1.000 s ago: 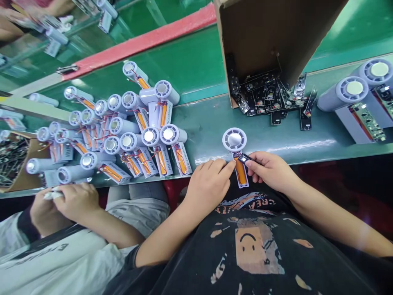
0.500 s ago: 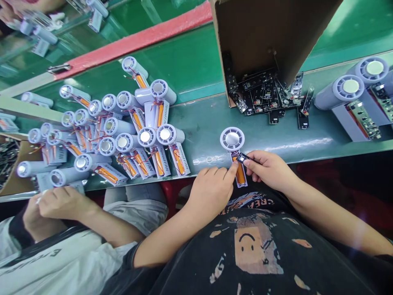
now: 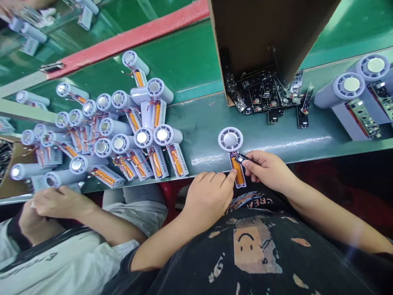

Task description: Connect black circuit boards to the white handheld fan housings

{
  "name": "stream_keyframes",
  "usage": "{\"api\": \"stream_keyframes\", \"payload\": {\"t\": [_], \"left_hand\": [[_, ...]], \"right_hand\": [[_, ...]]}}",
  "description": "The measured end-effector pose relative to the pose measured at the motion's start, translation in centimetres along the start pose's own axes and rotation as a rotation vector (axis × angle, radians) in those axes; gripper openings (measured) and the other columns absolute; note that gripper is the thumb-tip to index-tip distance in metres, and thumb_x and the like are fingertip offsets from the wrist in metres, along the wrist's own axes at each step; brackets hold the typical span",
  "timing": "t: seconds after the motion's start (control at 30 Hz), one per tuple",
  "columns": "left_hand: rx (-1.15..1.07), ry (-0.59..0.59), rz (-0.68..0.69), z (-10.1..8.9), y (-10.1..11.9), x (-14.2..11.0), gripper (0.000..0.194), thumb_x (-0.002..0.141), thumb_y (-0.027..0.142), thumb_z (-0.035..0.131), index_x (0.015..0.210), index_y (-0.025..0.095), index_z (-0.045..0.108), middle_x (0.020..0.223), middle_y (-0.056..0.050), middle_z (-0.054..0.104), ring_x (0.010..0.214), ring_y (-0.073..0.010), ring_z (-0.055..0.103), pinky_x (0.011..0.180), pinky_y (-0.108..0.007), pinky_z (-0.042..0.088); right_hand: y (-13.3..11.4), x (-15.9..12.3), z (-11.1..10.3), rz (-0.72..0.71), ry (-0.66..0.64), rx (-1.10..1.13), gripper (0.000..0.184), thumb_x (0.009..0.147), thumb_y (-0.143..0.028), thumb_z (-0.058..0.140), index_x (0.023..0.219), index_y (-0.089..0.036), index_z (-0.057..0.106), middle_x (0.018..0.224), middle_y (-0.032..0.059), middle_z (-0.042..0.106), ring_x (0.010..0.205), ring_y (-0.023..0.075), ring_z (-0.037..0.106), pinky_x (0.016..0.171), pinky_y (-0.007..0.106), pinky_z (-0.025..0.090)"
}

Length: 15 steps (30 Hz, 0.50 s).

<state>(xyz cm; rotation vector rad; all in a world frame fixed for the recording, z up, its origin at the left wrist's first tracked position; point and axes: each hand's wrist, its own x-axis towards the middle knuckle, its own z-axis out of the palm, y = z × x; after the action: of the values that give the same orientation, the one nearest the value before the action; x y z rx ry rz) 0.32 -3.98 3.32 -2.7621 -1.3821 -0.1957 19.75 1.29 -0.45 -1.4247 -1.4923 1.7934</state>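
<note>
The right hand (image 3: 267,172) pinches a small black circuit board (image 3: 242,158) between thumb and fingertips, holding it just above an orange battery (image 3: 237,170). The left hand (image 3: 208,196) is loosely curled, its forefinger tip pressed against the battery's edge. The battery sits in the white handle (image 3: 238,181) of a fan, whose round head (image 3: 230,139) points away from the person. The fan lies flat near the front edge of the green tabletop (image 3: 276,141).

The fingers hide where the board's wires meet the battery, so any join there is hard to make out. To the left, a crowded heap of similar fans (image 3: 123,139) lies overlapping, with many handles partly covered. Beyond the hands, a tilted cardboard box (image 3: 260,28) spills black boards (image 3: 264,98), and its top is cut off by the frame. Two fans with boards fitted (image 3: 350,98) lie at the right edge, also cut off. At lower left, a co-worker's hands (image 3: 52,209) hold something too hidden to name.
</note>
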Motion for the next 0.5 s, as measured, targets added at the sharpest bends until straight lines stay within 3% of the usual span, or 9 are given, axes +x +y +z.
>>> {"api": "stream_keyframes", "payload": {"t": [0.5], "left_hand": [[-0.019,-0.146,0.006,-0.06,0.24,0.56,0.03,0.098,0.024,0.045,0.119,0.009,0.062,0.069,-0.002,0.068,0.062,-0.0186,0.065,0.056,-0.031,0.044]], "right_hand": [[-0.2,0.09,-0.02,0.004,-0.014,-0.022,0.021,0.09,-0.034,0.051,0.074,-0.021,0.054,0.065,-0.0032,0.061,0.049,0.007,0.052,0.052,0.024,0.044]]}}
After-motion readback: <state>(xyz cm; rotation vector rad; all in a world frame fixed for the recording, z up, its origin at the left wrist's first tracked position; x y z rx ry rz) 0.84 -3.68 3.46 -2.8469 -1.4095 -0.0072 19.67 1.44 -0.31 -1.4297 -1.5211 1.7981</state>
